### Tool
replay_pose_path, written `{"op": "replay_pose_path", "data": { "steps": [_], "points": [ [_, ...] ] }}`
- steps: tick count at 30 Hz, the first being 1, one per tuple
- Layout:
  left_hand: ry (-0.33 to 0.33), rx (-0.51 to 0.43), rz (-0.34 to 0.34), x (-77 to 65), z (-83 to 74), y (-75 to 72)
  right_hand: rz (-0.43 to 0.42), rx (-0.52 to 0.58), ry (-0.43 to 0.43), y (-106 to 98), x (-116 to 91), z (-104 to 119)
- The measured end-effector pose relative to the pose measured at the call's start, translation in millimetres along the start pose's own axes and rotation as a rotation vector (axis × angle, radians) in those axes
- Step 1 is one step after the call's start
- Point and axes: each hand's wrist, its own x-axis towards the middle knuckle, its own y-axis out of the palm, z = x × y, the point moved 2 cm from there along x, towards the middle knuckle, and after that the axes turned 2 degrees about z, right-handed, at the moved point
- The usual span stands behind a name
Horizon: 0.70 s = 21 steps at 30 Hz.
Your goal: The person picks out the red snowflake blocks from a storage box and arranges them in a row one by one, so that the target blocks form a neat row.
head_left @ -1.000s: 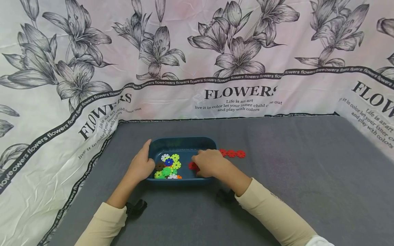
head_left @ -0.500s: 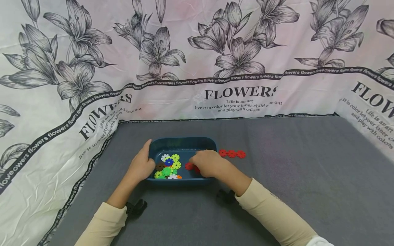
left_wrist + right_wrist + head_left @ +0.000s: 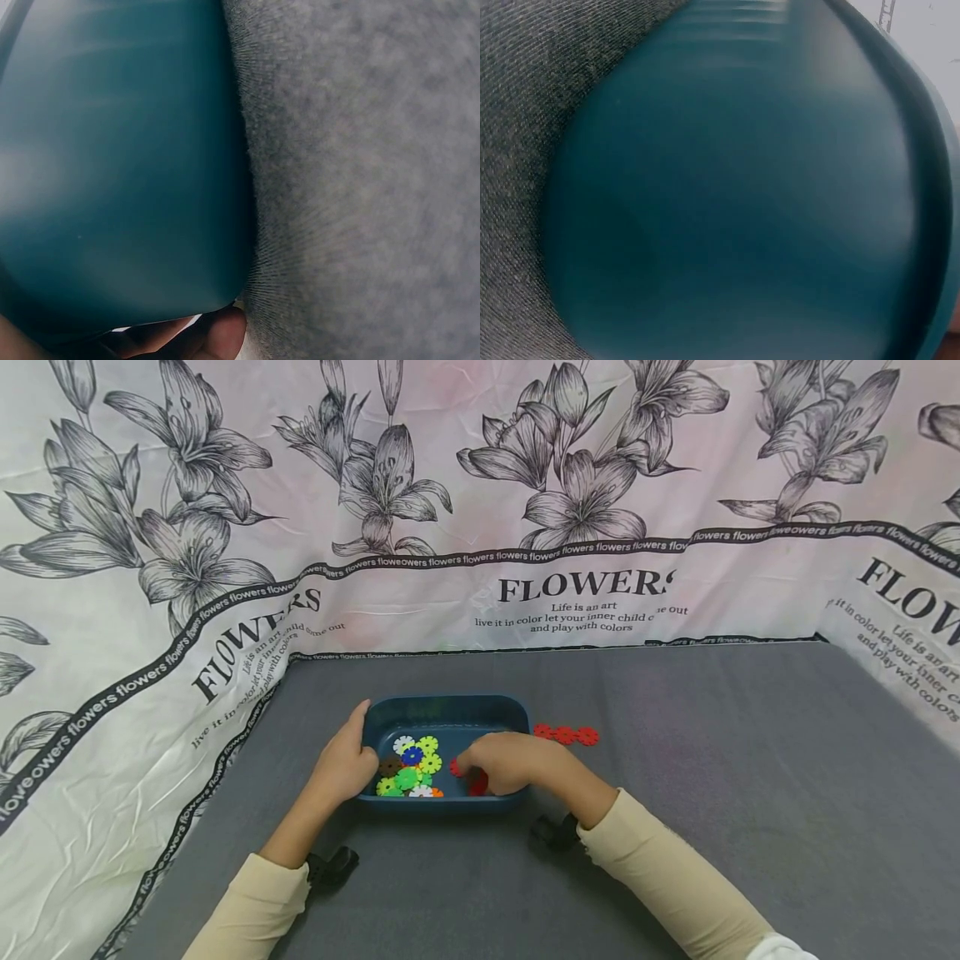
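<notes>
Only our head view shows red discs (image 3: 477,787). The left hand (image 3: 345,766) grips the bin (image 3: 442,711); whether the right hand (image 3: 507,762) does, we can't tell.

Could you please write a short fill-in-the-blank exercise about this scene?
1. The left hand grips the tray at its ____ end.
2. The right hand reaches into the tray, right beside discs coloured ____.
3. The black band across the backdrop repeats the word ____.

Missing words: left; red; flowers.
</notes>
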Motion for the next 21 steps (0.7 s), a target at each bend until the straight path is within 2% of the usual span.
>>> {"op": "replay_pose_path", "data": {
  "steps": [10, 21],
  "points": [
    [0.014, 0.003, 0.000, -0.7, -0.1, 0.5, 0.102, 0.076, -0.073, -2.6, 1.2, -4.0],
    [0.012, -0.004, -0.008, 0.0, 0.5, 0.7, 0.113, 0.135, -0.139, -6.6, 2.7, -9.1]
  ]
}}
